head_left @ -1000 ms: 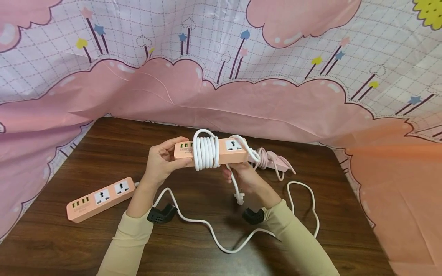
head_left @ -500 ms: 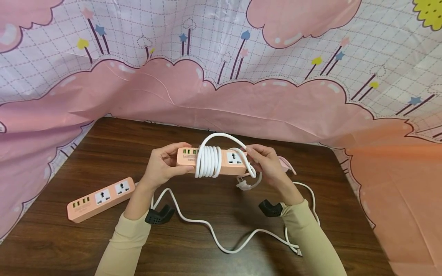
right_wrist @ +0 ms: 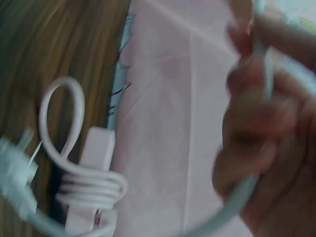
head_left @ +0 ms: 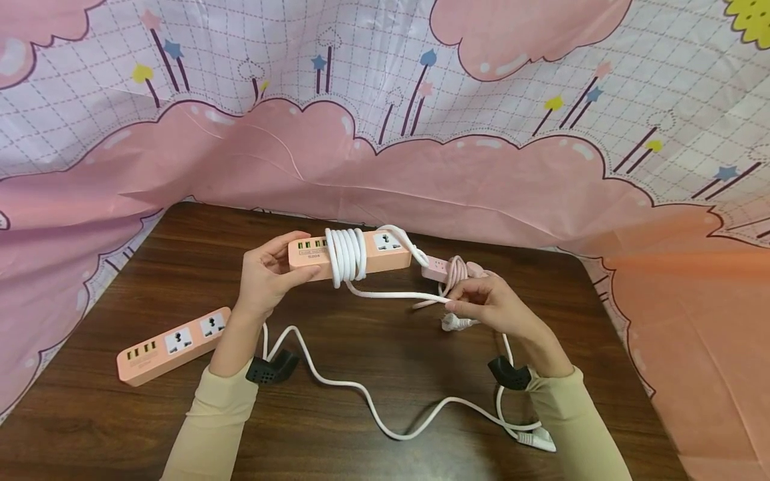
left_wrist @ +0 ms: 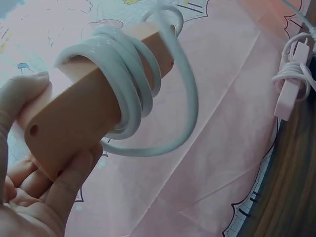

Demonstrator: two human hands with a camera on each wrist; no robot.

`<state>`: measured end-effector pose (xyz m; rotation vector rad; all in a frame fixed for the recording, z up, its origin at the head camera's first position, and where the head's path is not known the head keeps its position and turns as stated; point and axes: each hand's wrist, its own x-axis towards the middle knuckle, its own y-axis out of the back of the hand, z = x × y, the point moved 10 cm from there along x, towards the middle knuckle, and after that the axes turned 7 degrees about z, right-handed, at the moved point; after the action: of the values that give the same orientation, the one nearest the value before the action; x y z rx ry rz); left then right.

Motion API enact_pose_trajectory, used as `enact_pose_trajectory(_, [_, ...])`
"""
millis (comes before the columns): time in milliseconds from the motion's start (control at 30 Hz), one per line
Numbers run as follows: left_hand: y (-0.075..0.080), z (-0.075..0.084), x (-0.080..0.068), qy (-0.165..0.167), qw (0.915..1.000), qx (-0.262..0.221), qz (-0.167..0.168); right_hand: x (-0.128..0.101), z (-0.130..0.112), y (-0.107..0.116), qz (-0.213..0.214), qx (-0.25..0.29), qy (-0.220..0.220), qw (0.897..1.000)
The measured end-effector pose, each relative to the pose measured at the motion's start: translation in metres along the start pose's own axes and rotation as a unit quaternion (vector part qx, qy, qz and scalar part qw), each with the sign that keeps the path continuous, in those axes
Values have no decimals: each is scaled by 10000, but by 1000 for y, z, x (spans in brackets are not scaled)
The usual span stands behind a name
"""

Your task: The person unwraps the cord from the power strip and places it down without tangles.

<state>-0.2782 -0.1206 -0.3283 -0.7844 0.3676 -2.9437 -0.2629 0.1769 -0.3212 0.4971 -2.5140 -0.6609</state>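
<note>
The left hand (head_left: 265, 277) is gripping the left end of a peach-pink power strip (head_left: 349, 252) — its white cord (head_left: 345, 257) is lying in tight coils round its middle — above the bench's (head_left: 120, 427) far side. The right hand (head_left: 490, 307) is pinching the cord's loose end near the plug (head_left: 452, 324), just right of the strip.

In the right wrist view the right hand (right_wrist: 266, 133) at the right of the frame is heavily blurred, so its fingers on the white cord (right_wrist: 247, 197) cannot be made out, and the plug (right_wrist: 15, 173) is cut off by the left edge. In the left wrist view the left hand (left_wrist: 34, 187) runs off the lower left corner. In the head view the right hand (head_left: 499, 310) hides part of the pale pink power strip (head_left: 442, 270) near the centre.
</note>
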Motion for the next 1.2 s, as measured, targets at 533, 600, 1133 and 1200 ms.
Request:
enact_pose_trajectory(533, [-14,-3,-4,82,9963,-320,-799,2,11,103,4005,1099,-814,9060])
enact_pose_trajectory(600, [-10,-6,-3,84,9972,-231,-709,0,0,105,3811,1688,-321,9084])
enact_pose_trajectory(1133, [32,-4,11,-3,9979,260,586,-56,-13,105,739,664,786,9919])
enact_pose_trajectory(1200, [35,-3,12,-11,9975,137,694,-63,-10,103,453,109,878,9950])
